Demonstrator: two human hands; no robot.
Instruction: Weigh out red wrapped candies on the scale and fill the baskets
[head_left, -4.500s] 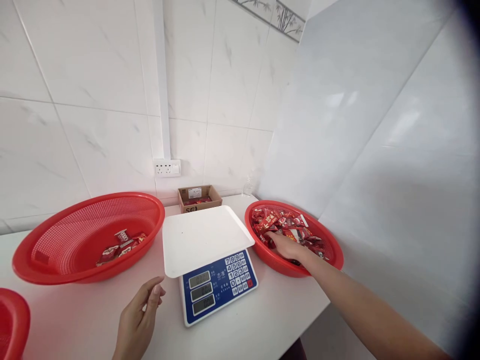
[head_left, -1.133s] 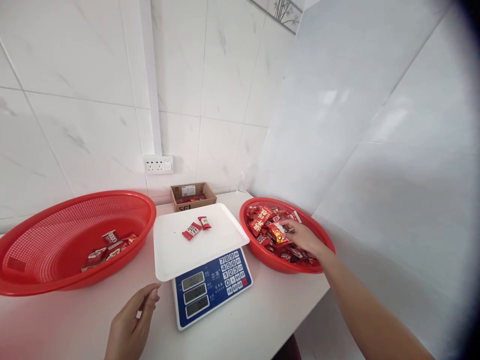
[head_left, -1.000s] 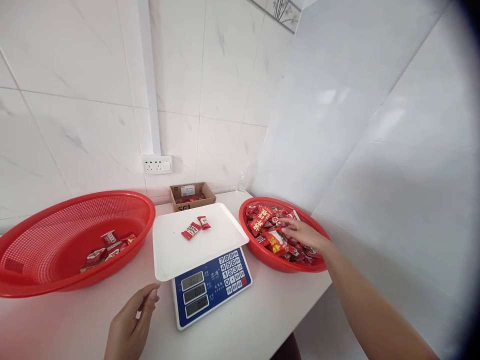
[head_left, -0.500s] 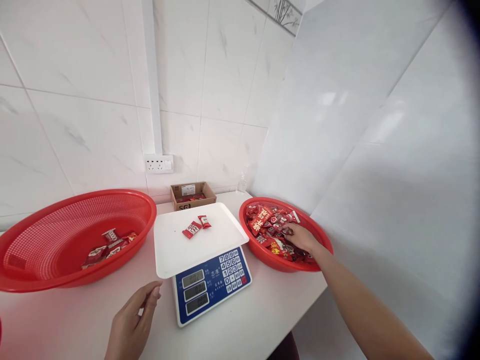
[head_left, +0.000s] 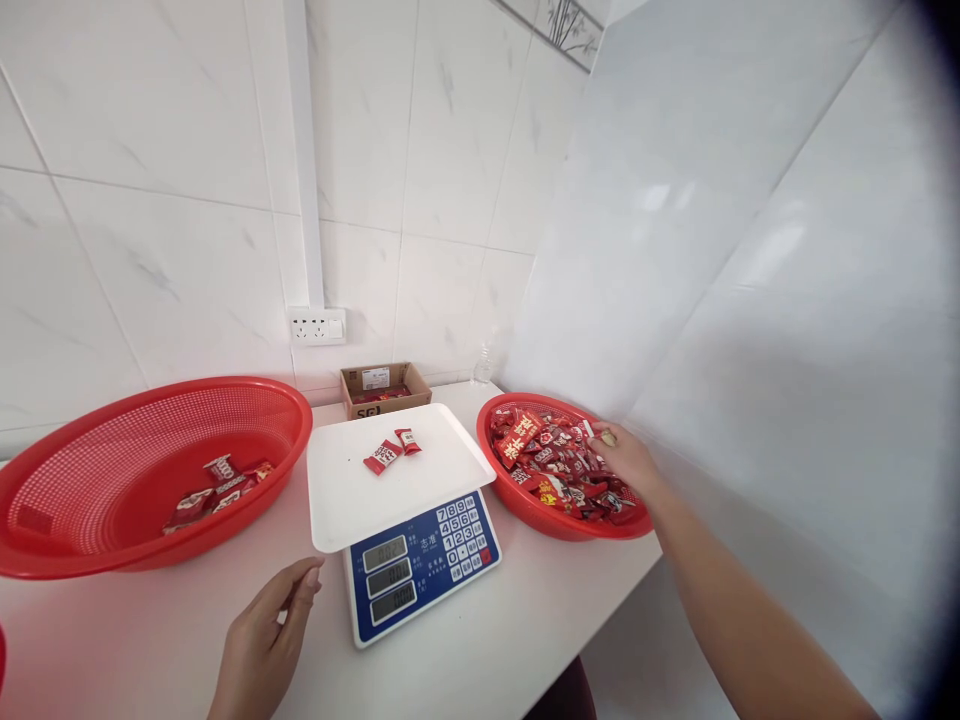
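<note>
My right hand point(head_left: 628, 462) is at the right rim of a red plastic basket point(head_left: 517, 502) heaped with small red snack packets point(head_left: 566, 462). Its fingers pinch a small yellowish packet point(head_left: 608, 438), partly hidden by them. On the white tray point(head_left: 352, 515) of a blue weighing scale point(head_left: 431, 572) lie two little red packets point(head_left: 384, 456), side by side. My left hand point(head_left: 264, 632) hovers over the table just left of the scale's display, thumb and fingertips together with nothing visible in them.
At the left stands a larger red basket point(head_left: 90, 560) with several packets in its bottom. Behind the scale is a small cardboard box point(head_left: 386, 392) with red packets inside. A clear plastic object point(head_left: 483, 366) stands by the wall, right of a power socket point(head_left: 318, 326).
My right hand has moved from the middle of the heap up and right to the basket's edge, and a yellowish packet now shows in its fingers. My left hand has stayed put.
</note>
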